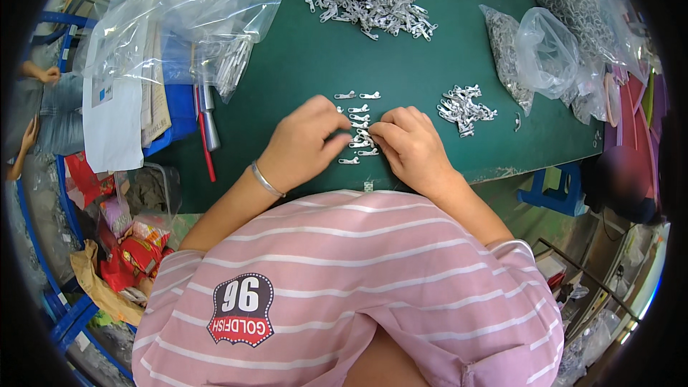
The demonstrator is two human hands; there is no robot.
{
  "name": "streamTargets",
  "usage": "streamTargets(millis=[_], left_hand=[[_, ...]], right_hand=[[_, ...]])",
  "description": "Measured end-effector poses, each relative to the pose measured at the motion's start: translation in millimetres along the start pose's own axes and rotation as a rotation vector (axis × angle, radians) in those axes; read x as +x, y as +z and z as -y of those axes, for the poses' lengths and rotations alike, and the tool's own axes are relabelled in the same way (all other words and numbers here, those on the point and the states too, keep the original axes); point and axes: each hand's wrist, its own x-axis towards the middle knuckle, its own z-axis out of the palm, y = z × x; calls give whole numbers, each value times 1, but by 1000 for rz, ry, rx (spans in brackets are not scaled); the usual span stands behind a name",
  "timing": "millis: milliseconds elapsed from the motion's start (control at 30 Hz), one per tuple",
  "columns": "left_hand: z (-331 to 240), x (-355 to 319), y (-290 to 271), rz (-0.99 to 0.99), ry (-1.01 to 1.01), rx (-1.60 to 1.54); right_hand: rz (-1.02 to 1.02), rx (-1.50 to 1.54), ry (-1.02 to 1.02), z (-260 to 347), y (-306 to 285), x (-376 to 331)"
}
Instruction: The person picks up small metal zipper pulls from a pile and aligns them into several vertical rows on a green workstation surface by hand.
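Observation:
Small silver zipper sliders with looped ends lie in a short column on the green table between my hands, like this upper slider and the lowest slider. My left hand is at the column's left side, fingers curled and slightly blurred; whatever they hold is hidden. From the right, my right hand pinches a slider in the column with thumb and forefinger, the fingertips partly covering it. A small pile of sliders lies right of my right hand. The larger heap of sliders is at the far side.
Clear plastic bags of metal parts stand at the right. More clear bags and a blue tray with papers are on the left, beside a red pen-like stick. A blue stool stands below the table's right edge.

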Motion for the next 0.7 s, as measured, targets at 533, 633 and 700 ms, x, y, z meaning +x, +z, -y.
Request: streamTargets(millis=[533,633,700], left_hand=[[-10,-8,10,32,66,33],[-6,-11,18,53,93,84],[-6,-11,20,51,99,102]], right_hand=[[-16,3,-25,5,2,-6],[-38,5,-36,3,0,-5],[-80,12,-33,1,-2,-5]])
